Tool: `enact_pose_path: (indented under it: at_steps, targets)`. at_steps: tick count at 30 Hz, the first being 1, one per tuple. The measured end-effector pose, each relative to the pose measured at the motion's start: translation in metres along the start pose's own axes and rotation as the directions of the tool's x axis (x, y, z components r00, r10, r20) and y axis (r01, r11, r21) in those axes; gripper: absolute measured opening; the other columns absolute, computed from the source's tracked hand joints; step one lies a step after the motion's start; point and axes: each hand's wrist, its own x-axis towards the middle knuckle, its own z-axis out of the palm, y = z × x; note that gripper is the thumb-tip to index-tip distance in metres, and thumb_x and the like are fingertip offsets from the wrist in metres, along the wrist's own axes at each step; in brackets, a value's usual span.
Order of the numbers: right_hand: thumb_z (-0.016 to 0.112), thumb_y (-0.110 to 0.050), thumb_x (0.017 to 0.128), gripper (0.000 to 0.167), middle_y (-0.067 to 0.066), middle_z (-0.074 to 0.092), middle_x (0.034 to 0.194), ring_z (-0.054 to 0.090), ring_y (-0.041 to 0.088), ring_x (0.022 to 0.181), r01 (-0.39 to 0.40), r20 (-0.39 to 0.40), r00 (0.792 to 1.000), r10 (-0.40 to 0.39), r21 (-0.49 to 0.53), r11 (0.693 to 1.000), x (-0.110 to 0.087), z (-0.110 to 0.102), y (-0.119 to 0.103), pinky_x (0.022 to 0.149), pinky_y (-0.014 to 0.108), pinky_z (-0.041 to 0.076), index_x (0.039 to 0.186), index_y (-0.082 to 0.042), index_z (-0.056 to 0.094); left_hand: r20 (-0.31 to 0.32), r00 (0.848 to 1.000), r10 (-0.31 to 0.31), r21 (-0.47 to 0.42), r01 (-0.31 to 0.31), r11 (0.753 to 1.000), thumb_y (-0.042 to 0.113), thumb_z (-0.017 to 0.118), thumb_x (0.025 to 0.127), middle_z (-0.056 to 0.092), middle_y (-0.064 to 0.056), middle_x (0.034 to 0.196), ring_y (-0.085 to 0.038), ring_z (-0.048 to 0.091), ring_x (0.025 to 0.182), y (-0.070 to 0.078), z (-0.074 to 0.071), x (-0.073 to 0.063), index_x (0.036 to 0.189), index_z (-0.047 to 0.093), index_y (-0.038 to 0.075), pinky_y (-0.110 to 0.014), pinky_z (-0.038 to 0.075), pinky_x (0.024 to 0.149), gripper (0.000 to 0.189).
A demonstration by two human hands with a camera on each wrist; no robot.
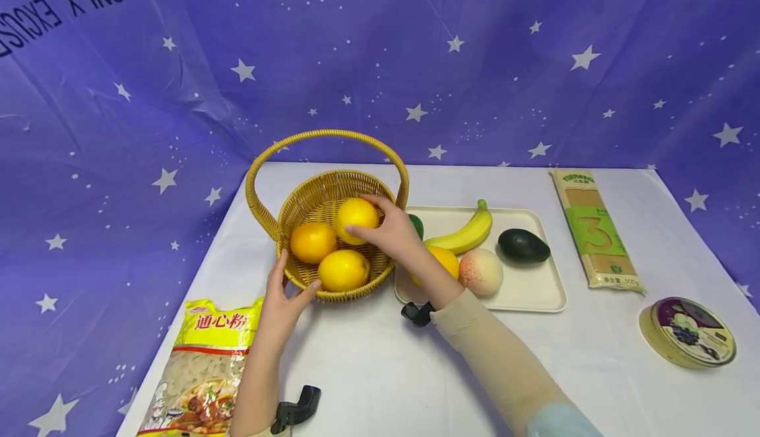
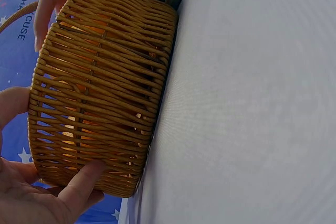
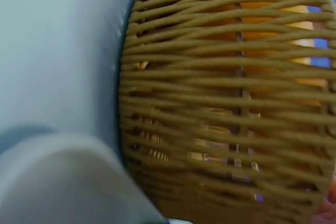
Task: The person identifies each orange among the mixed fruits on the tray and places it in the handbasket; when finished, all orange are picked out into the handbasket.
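Note:
A round wicker basket (image 1: 328, 179) with a tall handle stands on the table. My right hand (image 1: 392, 229) reaches over its right rim and pinches an orange (image 1: 356, 216) between thumb and fingers. In front and to the left of that orange lie another, deeper-coloured orange (image 1: 313, 243) and a yellow lemon-like fruit (image 1: 344, 270) inside the basket. At the front left, my left hand (image 1: 284, 305) grips the basket by its rim and wall. The left wrist view shows a finger (image 2: 86, 177) pressed on the outer weave. In the right wrist view, the wicker wall (image 3: 226, 87) hides the grasp.
Right of the basket, a cream tray (image 1: 534, 298) holds a banana (image 1: 469, 231), a peach (image 1: 481, 272), an avocado (image 1: 524, 246), a partly covered orange fruit (image 1: 442, 260) and a green item (image 1: 417, 226). A macaroni bag (image 1: 202, 364), noodle pack (image 1: 596, 232) and round tin (image 1: 689, 331) lie around.

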Motion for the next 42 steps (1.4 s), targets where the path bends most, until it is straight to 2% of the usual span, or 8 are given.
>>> enact_pose_path:
  at_steps: [7, 15, 22, 31, 42]
  targets:
    - [0.077, -0.046, 0.078, 0.075, 0.004, 0.057, 0.129, 0.059, 0.021, 0.105, -0.022, -0.037, 0.999, 0.023, 0.037, 0.999, 0.019, 0.014, -0.003, 0.088, 0.038, 0.050, 0.141, -0.015, 0.049, 0.000, 1.000, 0.015, -0.001, -0.015, 1.000, 0.026, 0.071, 0.089, 0.001, -0.009, 0.160, -0.031, 0.009, 0.145, 0.001, 0.000, 0.001, 0.157, 0.007, 0.020, -0.047, 0.018, 0.114, 0.093]
    - [0.077, -0.040, 0.081, 0.073, 0.004, 0.054, 0.131, 0.057, 0.020, 0.106, -0.057, -0.058, 0.996, 0.063, 0.086, 0.995, 0.034, 0.023, -0.001, 0.091, 0.037, 0.049, 0.142, -0.012, 0.047, -0.002, 1.000, 0.021, 0.003, -0.021, 1.000, 0.025, 0.071, 0.090, 0.001, -0.010, 0.160, -0.033, 0.009, 0.145, 0.002, 0.001, 0.000, 0.157, 0.007, 0.020, -0.048, 0.018, 0.114, 0.092]
    - [0.077, -0.039, 0.081, 0.074, 0.006, 0.051, 0.134, 0.055, 0.022, 0.111, -0.095, -0.033, 0.995, 0.098, 0.087, 0.992, 0.041, 0.027, 0.004, 0.093, 0.037, 0.047, 0.142, -0.012, 0.044, -0.010, 1.000, 0.013, 0.007, -0.013, 1.000, 0.024, 0.072, 0.089, 0.001, -0.009, 0.160, -0.031, 0.009, 0.145, 0.000, 0.001, 0.001, 0.157, 0.008, 0.020, -0.048, 0.019, 0.114, 0.093]
    - [0.074, -0.041, 0.083, 0.078, 0.010, 0.049, 0.137, 0.054, 0.024, 0.116, -0.162, 0.036, 0.986, 0.161, 0.056, 0.985, 0.045, 0.029, 0.007, 0.094, 0.039, 0.047, 0.145, -0.010, 0.039, -0.008, 1.000, 0.015, -0.004, -0.015, 1.000, 0.023, 0.071, 0.090, 0.001, -0.009, 0.160, -0.030, 0.009, 0.145, 0.002, 0.002, 0.000, 0.157, 0.008, 0.020, -0.047, 0.020, 0.114, 0.092]
    - [0.073, -0.042, 0.084, 0.080, 0.011, 0.047, 0.140, 0.052, 0.026, 0.118, -0.190, 0.065, 0.980, 0.187, 0.042, 0.981, 0.047, 0.031, 0.008, 0.096, 0.040, 0.046, 0.147, -0.010, 0.037, 0.002, 1.000, 0.018, -0.008, -0.018, 1.000, 0.024, 0.070, 0.090, -0.001, -0.009, 0.160, -0.030, 0.008, 0.145, 0.003, 0.001, -0.001, 0.157, 0.006, 0.020, -0.048, 0.019, 0.114, 0.093]
